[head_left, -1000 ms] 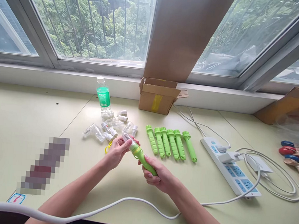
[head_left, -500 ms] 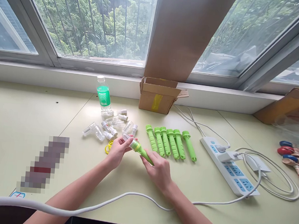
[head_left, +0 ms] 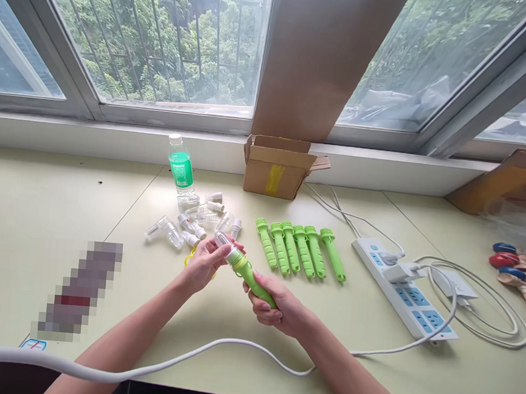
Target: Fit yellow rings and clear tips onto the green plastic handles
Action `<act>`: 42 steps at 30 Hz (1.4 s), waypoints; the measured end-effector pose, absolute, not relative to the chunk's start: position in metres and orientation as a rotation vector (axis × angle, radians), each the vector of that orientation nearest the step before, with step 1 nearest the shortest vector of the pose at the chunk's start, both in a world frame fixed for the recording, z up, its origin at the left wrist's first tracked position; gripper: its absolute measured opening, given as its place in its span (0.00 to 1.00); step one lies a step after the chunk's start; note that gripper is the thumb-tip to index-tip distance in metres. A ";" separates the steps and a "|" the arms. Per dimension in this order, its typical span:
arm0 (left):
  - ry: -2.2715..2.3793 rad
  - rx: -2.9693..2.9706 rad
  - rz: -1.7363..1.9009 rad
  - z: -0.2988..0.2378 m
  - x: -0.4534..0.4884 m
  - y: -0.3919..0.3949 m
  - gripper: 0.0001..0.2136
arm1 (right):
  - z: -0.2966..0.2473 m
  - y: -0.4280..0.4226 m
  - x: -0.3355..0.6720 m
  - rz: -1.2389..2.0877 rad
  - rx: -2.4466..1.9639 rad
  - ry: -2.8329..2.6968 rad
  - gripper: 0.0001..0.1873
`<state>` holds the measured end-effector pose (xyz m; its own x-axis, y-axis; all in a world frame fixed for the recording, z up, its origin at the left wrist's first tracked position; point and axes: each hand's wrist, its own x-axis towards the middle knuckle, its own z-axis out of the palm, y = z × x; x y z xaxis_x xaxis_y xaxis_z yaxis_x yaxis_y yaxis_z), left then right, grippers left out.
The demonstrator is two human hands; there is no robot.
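Observation:
Between my hands is a green plastic handle (head_left: 256, 286) with a clear ribbed tube (head_left: 224, 241) at its upper left end. My right hand (head_left: 280, 304) is wrapped round the lower part of the green handle. The fingers of my left hand (head_left: 207, 260) pinch the clear tube near the joint. A yellow ring (head_left: 190, 255) lies partly hidden behind my left hand. Several clear tubes with white ends (head_left: 169, 232) are scattered just beyond it. Several matching green handles (head_left: 303, 252) lie in a row to the right of the held piece.
A bottle with a green label (head_left: 181, 166) and an open cardboard box (head_left: 271, 176) stand near the window sill. A white power strip (head_left: 405, 293) with plugs and looped cables lies at the right. One white cable (head_left: 215, 343) crosses the table's front. Wooden toys (head_left: 519, 272) lie far right.
My right hand has shifted its hold and now wraps more fully round the green handle. The handle has turned slightly steeper, its lower end closer to me. My left hand stays at the clear tube.

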<state>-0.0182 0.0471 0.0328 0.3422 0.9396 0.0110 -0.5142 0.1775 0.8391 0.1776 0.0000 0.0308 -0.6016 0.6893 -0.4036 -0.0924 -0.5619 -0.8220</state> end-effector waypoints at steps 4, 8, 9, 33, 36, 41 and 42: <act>0.700 0.828 1.127 0.025 -0.013 0.048 0.19 | 0.026 0.001 0.175 1.637 -1.257 -1.438 0.22; 0.819 0.774 1.160 0.017 -0.007 0.047 0.19 | 0.015 0.000 0.173 0.634 -1.423 -1.877 0.16; 0.844 0.740 1.165 0.016 -0.006 0.047 0.19 | 0.011 0.000 0.173 0.458 -1.433 -1.953 0.14; 0.675 0.894 1.149 0.042 -0.016 0.042 0.15 | 0.031 -0.003 0.179 2.288 -0.919 -0.867 0.19; 0.656 0.929 1.138 0.042 -0.016 0.041 0.14 | 0.032 0.000 0.184 2.357 -0.903 -0.849 0.19; 0.656 0.898 1.166 0.036 -0.013 0.043 0.17 | 0.033 0.003 0.183 2.292 -0.928 -0.911 0.19; 0.650 0.878 1.166 0.035 -0.013 0.044 0.19 | 0.033 0.003 0.182 2.239 -0.945 -0.948 0.20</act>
<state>-0.0129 0.0439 0.0353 0.2835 0.9590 0.0051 -0.5003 0.1434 0.8539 0.1822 0.0030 0.0334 -0.6173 0.6810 -0.3938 -0.1910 -0.6153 -0.7648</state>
